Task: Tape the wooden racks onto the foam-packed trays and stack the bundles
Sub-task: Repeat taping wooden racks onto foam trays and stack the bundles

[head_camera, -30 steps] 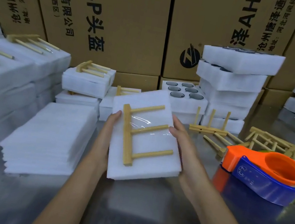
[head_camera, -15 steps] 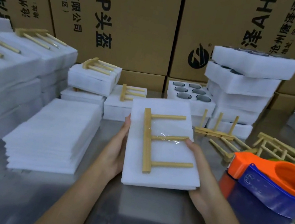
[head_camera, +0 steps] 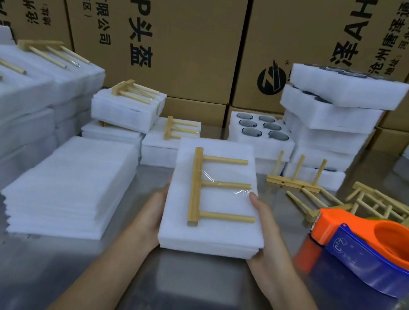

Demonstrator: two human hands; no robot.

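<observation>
A white foam-packed tray (head_camera: pixel 223 229) is held above the steel table in the middle of the view. A wooden rack (head_camera: pixel 199 186) with three pegs lies flat on its top, with clear tape across the middle peg. My left hand (head_camera: pixel 152 214) grips the tray's left edge. My right hand (head_camera: pixel 264 228) grips the right edge, its thumb on top by the tape end. Taped bundles (head_camera: pixel 126 111) sit stacked behind and to the left. An orange and blue tape dispenser (head_camera: pixel 373 244) lies on the table to the right.
A pile of thin foam sheets (head_camera: pixel 72 186) lies at the left. Untaped foam trays (head_camera: pixel 333 117) are stacked at the back right, one open tray (head_camera: pixel 259 134) showing round cups. Loose wooden racks (head_camera: pixel 382 208) lie right of centre. Cardboard boxes (head_camera: pixel 166 25) wall the back.
The bundle in both hands has swung from tilted to nearly square with me and come a little nearer. Both hands keep their hold on its edges.
</observation>
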